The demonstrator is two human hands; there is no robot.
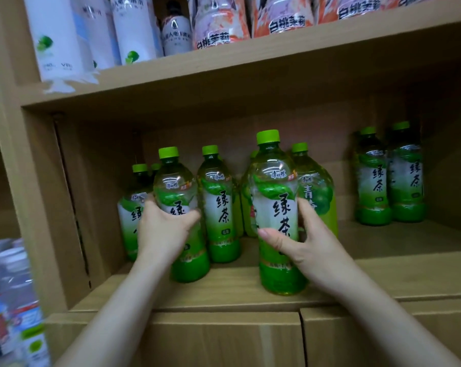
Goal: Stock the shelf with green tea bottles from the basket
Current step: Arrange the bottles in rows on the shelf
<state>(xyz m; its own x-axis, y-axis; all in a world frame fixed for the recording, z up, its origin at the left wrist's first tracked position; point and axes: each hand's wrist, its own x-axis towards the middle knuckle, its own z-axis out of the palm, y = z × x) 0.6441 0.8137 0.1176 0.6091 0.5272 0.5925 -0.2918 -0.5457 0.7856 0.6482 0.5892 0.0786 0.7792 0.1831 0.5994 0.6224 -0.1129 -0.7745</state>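
Shelf board (224, 290): two front bottles, one in left hand (163, 229), one in right hand (300, 242); cluster of bottles (220, 205) between and behind them; pair of bottles (390, 178) well apart at right rear; upper shelf (250, 62) above, bearing further bottles

Green-capped, green-and-white-labelled bottles (278, 215) on tan shelf (409, 276)

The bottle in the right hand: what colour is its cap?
Bright green cap, seen clearly in the head view.

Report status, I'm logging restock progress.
Left hand and right hand each grip a green tea bottle on the shelf. Stocked bottles close behind. Basket unseen.
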